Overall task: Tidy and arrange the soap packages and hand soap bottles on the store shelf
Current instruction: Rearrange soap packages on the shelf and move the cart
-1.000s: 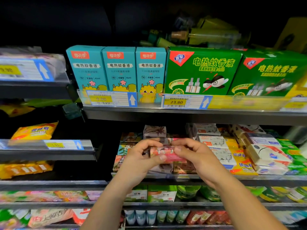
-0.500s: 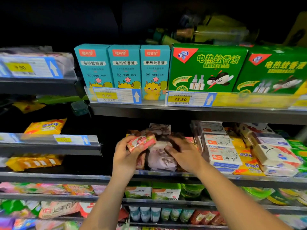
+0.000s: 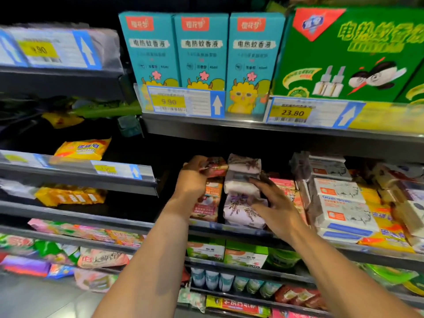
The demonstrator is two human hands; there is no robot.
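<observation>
My left hand [image 3: 193,182] grips a pink-red soap package [image 3: 214,168] and holds it on top of the stack of orange-pink goat soap packs [image 3: 206,204] on the middle shelf. My right hand [image 3: 274,208] lies with fingers spread against the right side of the lavender soap packages [image 3: 241,206], which are piled several high; the top lavender pack [image 3: 245,162] sits beside the one I hold. White goat soap boxes [image 3: 339,211] are stacked to the right of my right hand.
Teal mosquito liquid boxes [image 3: 202,53] and a green box [image 3: 344,53] stand on the shelf above, behind price tags [image 3: 291,113]. Yellow soap bags [image 3: 83,149] lie on the left shelves. Lower shelves [image 3: 241,265] hold green boxes and small bottles.
My left hand carried the pink-red package from the middle up and left onto the orange-pink stack. My right hand let go of it and moved down against the lavender packs. The view moved closer.
</observation>
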